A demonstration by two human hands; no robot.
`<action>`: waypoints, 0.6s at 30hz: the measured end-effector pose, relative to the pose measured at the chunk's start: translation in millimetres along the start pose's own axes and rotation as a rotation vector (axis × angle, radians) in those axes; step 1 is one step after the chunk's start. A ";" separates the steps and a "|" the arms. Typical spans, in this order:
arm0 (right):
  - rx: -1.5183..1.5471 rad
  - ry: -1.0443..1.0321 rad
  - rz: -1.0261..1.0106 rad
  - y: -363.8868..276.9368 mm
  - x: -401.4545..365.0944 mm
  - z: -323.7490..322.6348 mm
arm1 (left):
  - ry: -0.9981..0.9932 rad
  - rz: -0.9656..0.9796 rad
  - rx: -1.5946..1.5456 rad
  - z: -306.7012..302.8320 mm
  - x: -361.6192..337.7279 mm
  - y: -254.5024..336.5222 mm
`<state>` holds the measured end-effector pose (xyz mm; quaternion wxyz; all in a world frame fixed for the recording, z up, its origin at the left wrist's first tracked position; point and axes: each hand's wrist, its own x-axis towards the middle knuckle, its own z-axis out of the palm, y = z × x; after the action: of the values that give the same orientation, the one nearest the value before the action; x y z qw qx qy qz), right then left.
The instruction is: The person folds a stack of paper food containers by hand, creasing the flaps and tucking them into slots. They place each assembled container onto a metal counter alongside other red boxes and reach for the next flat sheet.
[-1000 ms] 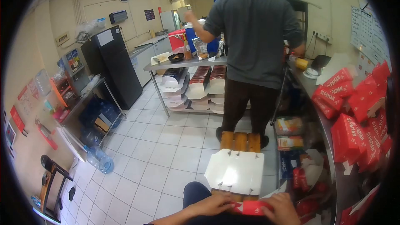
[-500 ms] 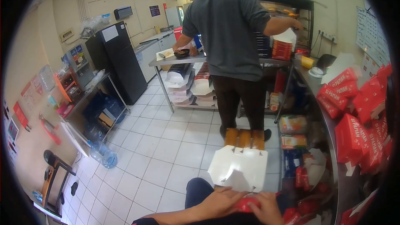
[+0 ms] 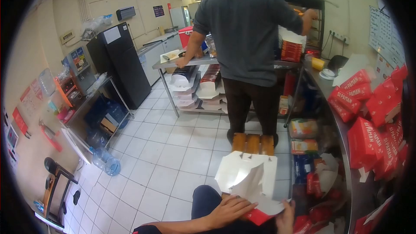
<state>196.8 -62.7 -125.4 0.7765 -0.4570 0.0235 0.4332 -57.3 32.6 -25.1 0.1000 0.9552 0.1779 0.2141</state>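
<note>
A partly folded takeaway box (image 3: 262,216), red outside and white inside, is over my lap at the bottom of the head view. My left hand (image 3: 229,212) holds its left side, fingers laid across the card. At the opposite side my right hand (image 3: 286,217) grips the edge between thumb and fingers. A white panel of card rises from between the hands. Just beyond lie flat white box blanks (image 3: 225,171) on a slatted wooden stool (image 3: 253,143). The undersides of both hands are hidden.
Folded red boxes (image 3: 366,143) crowd the counter on my right, with packages on shelves below. A co-worker (image 3: 247,34) stands ahead at a metal table (image 3: 199,60). Large water bottles (image 3: 106,161) lie on the tiled floor at left, near a black fridge (image 3: 119,65).
My right hand has moved right and the box has opened out between my hands, showing more red and a raised white panel. The co-worker's right arm has bent and shifted.
</note>
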 end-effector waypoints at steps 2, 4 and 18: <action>0.026 -0.166 0.055 6.5 7.8 -14.7 | 0.013 0.008 0.008 6.0 -0.4 -4.2; 0.053 -0.166 -0.013 8.1 8.7 -18.3 | -0.138 -0.004 0.040 12.5 2.4 -6.2; -0.651 -0.494 -0.854 -17.0 -91.6 90.2 | 0.437 -1.054 -1.933 27.8 54.6 7.7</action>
<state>119.1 -60.0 -21.6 0.6843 -0.5263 -0.4784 0.1608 3.5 43.2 -27.4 0.8440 0.2239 0.3329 0.3560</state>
